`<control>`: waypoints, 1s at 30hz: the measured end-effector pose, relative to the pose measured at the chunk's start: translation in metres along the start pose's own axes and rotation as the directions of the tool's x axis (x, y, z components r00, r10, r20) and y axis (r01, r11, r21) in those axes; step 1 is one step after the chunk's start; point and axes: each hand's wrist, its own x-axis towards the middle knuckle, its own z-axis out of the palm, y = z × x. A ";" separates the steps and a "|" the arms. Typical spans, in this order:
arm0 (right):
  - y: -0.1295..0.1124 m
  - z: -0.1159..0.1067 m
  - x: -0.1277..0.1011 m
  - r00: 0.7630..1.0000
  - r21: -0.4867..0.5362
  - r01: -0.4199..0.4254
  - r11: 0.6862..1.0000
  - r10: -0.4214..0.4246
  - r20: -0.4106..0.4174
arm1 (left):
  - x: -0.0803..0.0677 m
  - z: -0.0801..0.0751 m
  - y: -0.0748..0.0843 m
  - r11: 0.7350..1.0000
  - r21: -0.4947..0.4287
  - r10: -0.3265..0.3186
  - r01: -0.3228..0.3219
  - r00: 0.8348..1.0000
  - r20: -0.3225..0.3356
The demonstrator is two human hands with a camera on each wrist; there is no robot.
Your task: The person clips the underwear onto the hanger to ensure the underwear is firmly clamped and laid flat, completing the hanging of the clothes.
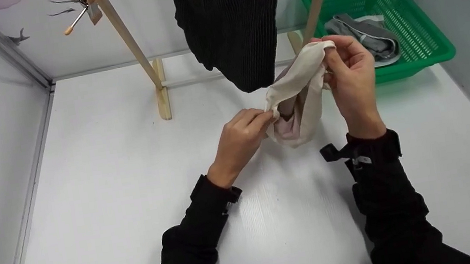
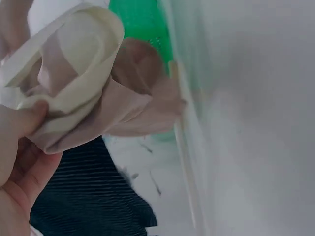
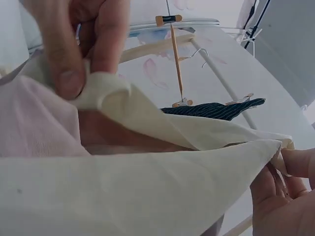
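A cream-coloured cloth garment hangs above the white tabletop, stretched between two hands. The left hand pinches its lower edge between clamped fingers; the right hand grips its upper band.

The head camera is looking forward and down from above at the white surface, taking in both black sleeves, the wooden drying rack and the green plastic basket at upper right. The left wrist camera is sitting very close, facing the crumpled cream cloth filling its upper left. The right wrist camera is looking up from just beneath that cream cloth. All three are sharing the cream cloth and the black ribbed garment.
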 end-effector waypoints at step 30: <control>0.058 -0.020 0.000 0.574 -0.770 0.242 0.590 0.553 0.604 | 0.022 -0.084 -0.023 0.846 -0.460 -0.436 0.269 0.846 -0.307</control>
